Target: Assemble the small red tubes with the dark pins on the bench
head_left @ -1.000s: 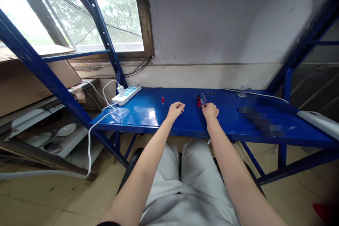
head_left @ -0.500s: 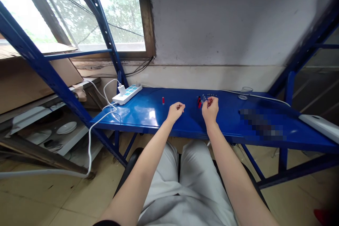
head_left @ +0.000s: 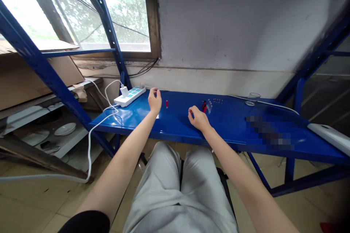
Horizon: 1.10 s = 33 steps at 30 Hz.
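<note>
My left hand (head_left: pixel 155 101) is above the left part of the blue table (head_left: pixel 180 123), its fingers loosely curved with a gap to the thumb; I see nothing between them. Just right of it stands a small red tube with a clear lower end (head_left: pixel 167 104). My right hand (head_left: pixel 198 118) is over the middle of the table, thumb and fingertips pinched together; whatever they hold is too small to make out. Beyond it are several red and black pieces (head_left: pixel 204 107), a cluster of clear small tubes (head_left: pixel 209 106) and several tiny upright pieces (head_left: pixel 218 100).
A white power strip (head_left: pixel 130 96) with a plugged-in charger lies at the left. A drinking glass (head_left: pixel 252 99) is at the back right, a blurred-out dark object (head_left: pixel 269 133) in front of it. A white device (head_left: pixel 329 134) lies at the right edge. Blue posts frame the table.
My left hand has moved left and away from me, past the red tube. My right hand has come left and toward me from the small clear pieces, which now show more fully.
</note>
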Available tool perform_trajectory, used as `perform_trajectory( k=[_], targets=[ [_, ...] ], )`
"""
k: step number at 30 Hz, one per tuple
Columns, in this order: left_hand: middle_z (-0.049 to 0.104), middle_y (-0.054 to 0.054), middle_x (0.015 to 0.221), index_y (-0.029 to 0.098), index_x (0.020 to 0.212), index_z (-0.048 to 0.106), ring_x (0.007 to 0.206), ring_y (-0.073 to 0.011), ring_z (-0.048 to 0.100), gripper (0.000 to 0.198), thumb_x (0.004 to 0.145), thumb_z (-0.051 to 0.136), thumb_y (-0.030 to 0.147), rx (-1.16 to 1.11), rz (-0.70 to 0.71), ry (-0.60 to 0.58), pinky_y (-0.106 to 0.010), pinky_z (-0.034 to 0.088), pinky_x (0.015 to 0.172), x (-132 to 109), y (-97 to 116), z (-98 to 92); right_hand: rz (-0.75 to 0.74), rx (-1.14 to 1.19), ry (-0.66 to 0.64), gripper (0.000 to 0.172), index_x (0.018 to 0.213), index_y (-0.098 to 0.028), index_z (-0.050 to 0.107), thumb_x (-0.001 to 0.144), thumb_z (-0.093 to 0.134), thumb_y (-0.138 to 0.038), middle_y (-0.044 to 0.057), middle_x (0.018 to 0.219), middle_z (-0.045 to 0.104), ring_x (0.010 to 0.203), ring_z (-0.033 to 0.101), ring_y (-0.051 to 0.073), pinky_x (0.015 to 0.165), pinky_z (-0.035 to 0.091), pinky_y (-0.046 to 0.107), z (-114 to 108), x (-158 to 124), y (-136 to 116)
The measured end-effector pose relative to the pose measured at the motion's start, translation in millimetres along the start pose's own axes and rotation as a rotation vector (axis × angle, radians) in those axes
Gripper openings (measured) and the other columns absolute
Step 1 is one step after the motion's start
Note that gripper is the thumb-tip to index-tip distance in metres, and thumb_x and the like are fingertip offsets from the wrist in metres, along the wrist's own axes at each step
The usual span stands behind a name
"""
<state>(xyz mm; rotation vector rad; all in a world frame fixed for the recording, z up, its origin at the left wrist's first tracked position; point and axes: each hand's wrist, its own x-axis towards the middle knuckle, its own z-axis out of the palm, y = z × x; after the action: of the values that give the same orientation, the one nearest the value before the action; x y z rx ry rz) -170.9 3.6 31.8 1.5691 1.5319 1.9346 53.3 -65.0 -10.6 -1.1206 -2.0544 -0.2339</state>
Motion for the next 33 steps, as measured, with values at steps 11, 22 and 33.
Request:
perform_trajectory(
  k=[11, 22, 33],
  targets=[
    [0.051, -0.014, 0.121, 0.022, 0.138, 0.026, 0.097, -0.0265, 0.059, 0.053, 0.092, 0.015, 0.045, 0.913, 0.305, -0.568, -0.033, 0.042, 0.078, -5.4, 0.2, -4.5, -0.042, -0.064, -0.051, 0.016, 0.09, -0.018, 0.049, 0.086, 0.034, -0.021, 0.005, 0.084, 0.055, 0.057, 0.046, 0.011, 0.047, 0.029, 0.022, 2.1, 1.2, -3.5],
    [0.061, -0.01, 0.068, 0.016, 0.077, 0.059, 0.068, -0.0215, 0.061, 0.017, 0.084, 0.046, 0.026, 0.621, 0.152, -0.613, -0.028, 0.042, 0.065, -10.3, -21.8, 29.0, 0.021, -0.043, -0.084, 0.019, 0.093, -0.019, 0.051, 0.086, 0.034, -0.023, 0.006, 0.088, 0.058, 0.061, 0.051, 0.013, 0.049, 0.031, 0.023, 4.1, 1.1, -1.4],
    [0.054, 0.001, 0.057, 0.015, 0.074, 0.05, 0.03, -0.0049, 0.038, 0.029, 0.089, 0.036, 0.036, -0.472, -0.526, -0.505, -0.019, 0.021, 0.034, -67.3, 13.7, 54.2, 0.112, -0.147, -0.095, 0.024, 0.089, -0.017, 0.053, 0.09, 0.035, -0.032, 0.009, 0.085, 0.062, 0.072, 0.057, 0.019, 0.061, 0.035, 0.029, 8.0, 6.0, 1.6]
  ],
)
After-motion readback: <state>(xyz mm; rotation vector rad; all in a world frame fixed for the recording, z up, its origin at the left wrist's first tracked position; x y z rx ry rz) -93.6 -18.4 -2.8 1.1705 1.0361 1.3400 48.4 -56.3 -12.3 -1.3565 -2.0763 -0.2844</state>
